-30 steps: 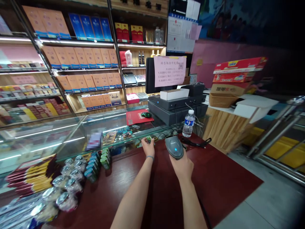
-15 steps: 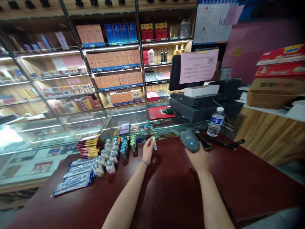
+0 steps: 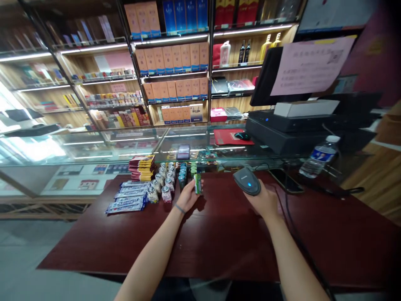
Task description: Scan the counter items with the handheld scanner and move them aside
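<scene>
My left hand (image 3: pixel 188 195) is closed around a small green container (image 3: pixel 197 183), held upright just above the dark red counter (image 3: pixel 219 246). My right hand (image 3: pixel 265 202) grips a grey barcode scanner (image 3: pixel 247 181) with a blue light on top, its nose pointing left toward the container. The scanner's black cable (image 3: pixel 291 221) trails back along the counter by my right arm. Left of my left hand stand rows of small green tins and clear jars (image 3: pixel 166 179).
Flat candy packs (image 3: pixel 128 198) and a stack of red-and-yellow bars (image 3: pixel 142 167) lie left of the jars. A phone (image 3: pixel 287 180) and a water bottle (image 3: pixel 319 160) sit at the right. A cash register (image 3: pixel 294 125) stands on the glass showcase (image 3: pixel 125 142); stocked shelves stand behind.
My view has swung left and pulled back. My left hand has turned the small green container upright and drawn it a little nearer to me. The scanner stays in my right hand.
</scene>
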Demonstrator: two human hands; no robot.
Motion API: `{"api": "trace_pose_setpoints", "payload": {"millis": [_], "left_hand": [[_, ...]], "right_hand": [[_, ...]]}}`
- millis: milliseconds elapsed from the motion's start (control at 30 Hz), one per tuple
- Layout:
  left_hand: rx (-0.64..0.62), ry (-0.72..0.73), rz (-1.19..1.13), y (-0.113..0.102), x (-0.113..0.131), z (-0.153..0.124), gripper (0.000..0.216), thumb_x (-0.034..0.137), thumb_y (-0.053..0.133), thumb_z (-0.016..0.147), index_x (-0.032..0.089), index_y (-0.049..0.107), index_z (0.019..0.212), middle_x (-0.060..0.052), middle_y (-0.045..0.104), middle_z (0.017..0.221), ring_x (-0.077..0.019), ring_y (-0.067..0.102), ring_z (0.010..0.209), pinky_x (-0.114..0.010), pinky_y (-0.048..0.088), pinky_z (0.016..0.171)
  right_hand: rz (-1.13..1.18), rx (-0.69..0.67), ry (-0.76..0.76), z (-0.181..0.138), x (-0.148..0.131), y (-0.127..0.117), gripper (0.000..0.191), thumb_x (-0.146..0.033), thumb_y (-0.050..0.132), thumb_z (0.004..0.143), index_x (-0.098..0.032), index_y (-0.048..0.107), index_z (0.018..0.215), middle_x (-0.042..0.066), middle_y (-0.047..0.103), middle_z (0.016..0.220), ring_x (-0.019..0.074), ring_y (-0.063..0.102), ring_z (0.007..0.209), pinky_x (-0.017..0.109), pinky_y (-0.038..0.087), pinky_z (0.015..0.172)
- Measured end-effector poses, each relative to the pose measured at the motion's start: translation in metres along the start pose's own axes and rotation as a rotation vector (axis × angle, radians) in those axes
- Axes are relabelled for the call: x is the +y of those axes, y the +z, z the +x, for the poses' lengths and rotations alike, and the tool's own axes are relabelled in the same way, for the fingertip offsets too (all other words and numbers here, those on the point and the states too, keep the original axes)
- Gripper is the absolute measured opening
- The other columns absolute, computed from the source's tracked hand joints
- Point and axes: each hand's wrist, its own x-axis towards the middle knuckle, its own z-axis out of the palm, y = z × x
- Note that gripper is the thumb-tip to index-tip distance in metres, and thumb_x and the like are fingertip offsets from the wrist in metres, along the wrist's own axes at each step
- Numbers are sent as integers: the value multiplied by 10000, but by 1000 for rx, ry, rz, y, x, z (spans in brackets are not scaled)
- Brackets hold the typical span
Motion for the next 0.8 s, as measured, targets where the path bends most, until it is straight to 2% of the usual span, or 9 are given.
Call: {"api": "trace_pose_setpoints", "payload": {"millis": [133, 267, 400, 533, 700, 800], "left_hand": [[14, -7, -73, -5, 6, 1, 257, 348, 697, 889, 144, 694, 1045, -90, 728, 1079, -130, 677, 819, -241, 540, 706], [7, 5, -99, -4, 9, -1, 240, 330, 708, 879, 166, 688, 1052, -72, 718, 1095, -134, 677, 856, -270, 550, 777], [-14, 14, -72, -3, 11, -6, 327, 282, 765, 826, 192, 676, 1127, -31, 711, 978, -135, 673, 856, -313, 562, 839], [32, 31, -13, -4, 11, -6, 350, 286, 800, 799, 180, 676, 1109, 1, 678, 840, -109, 652, 755, -298, 567, 807], [-13, 10, -22, -4, 15, -4, 411, 332, 760, 841, 228, 642, 1221, -1, 661, 842, -116, 642, 752, -254, 547, 688], [-40, -23, -63, -2, 21, -6, 287, 303, 746, 848, 197, 673, 1105, -21, 657, 871, -119, 630, 757, -230, 507, 638]], "right_hand": [[13, -34, -51, -2, -7, 0, 358, -498, 602, 784, -176, 646, 933, 60, 685, 600, 220, 628, 519, 275, 329, 542], [21, -49, -78, -3, -11, -2, 362, -496, 603, 789, -177, 648, 955, 68, 700, 621, 233, 646, 536, 279, 335, 544], [28, -66, -86, -3, -13, -4, 368, -503, 596, 793, -177, 647, 956, 68, 705, 629, 241, 659, 548, 281, 344, 546], [53, -92, -94, -4, -13, -4, 360, -493, 606, 787, -185, 637, 970, 65, 712, 646, 243, 671, 565, 281, 376, 553], [144, -147, -176, -6, -12, -1, 316, -447, 618, 770, -199, 618, 965, 51, 717, 659, 256, 697, 596, 282, 413, 565], [184, -201, -218, -7, -14, -3, 323, -428, 627, 754, -205, 623, 988, 48, 718, 665, 270, 712, 629, 292, 436, 589]]}}
